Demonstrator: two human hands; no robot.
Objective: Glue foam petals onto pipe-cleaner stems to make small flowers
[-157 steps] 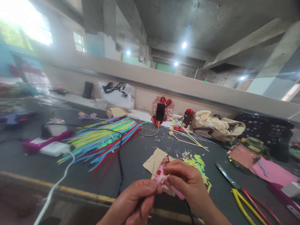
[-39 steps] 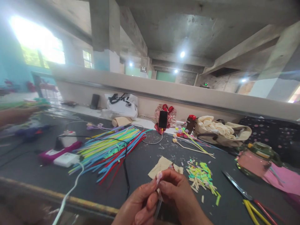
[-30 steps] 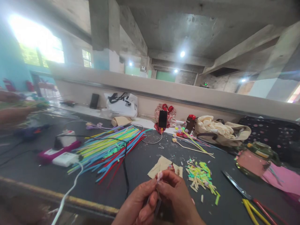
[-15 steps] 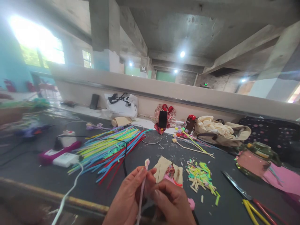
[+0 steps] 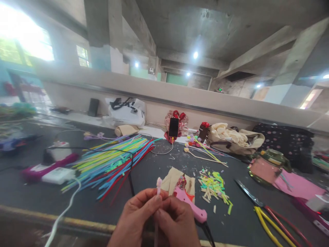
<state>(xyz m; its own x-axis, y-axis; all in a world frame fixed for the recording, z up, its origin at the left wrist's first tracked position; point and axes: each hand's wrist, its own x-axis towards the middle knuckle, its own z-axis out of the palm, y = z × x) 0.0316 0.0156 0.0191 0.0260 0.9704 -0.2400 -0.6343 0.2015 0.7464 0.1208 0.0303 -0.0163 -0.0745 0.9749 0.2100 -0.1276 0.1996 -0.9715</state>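
A pale pink pipe cleaner [image 5: 159,188] stands upright between my hands, with a small fuzzy bud at its top. My left hand [image 5: 136,216] pinches it just below the bud between thumb and fingers. Close against it, my right hand [image 5: 177,221] is closed on the same stem a little lower, thumb pressed to it. Part of the stem is hidden behind the fingers. Just beyond the right hand lies a pink glue gun [image 5: 191,204], its nozzle end resting on a piece of tan cardboard [image 5: 171,178].
Short cut pipe cleaner pieces [image 5: 213,187] lie scattered right of the glue gun, beside large scissors [image 5: 257,202]. A bundle of long coloured pipe cleaners [image 5: 115,161] lies left. Farther back are a phone [image 5: 173,127], finished stems [image 5: 205,154] and a green-lidded jug [image 5: 267,168]. A purple power strip [image 5: 36,173] sits left.
My right hand has moved left and up against my left hand, closing on the stem. The glue gun is now more uncovered. The view has shifted slightly to the right.
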